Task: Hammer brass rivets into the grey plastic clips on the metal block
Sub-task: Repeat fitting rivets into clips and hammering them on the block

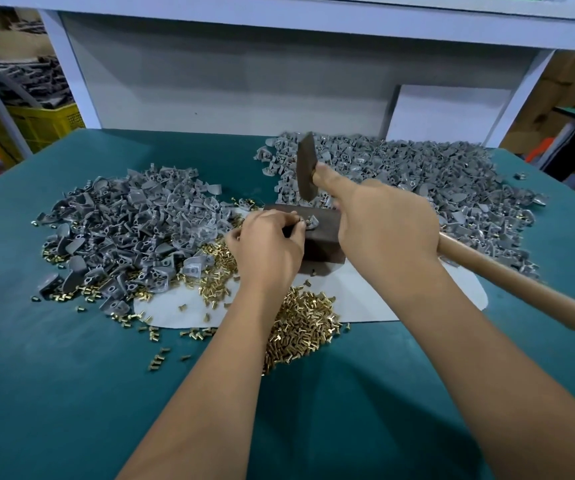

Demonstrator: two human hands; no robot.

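Our left hand [268, 241] pinches the small, light clip [308, 223] at centre frame; our right hand [384, 230] grips the heavy hammer [306, 169] mid-handle.

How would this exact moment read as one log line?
left hand: pinching clip on metal block | right hand: hammer raised above block | rivet pile: near

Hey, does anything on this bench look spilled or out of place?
Mostly loose stock. Brass rivets have strayed off the white sheet onto the green mat, and some are mixed under the left pile of grey clips. One clip lies apart near the right edge. Nothing looks damaged.
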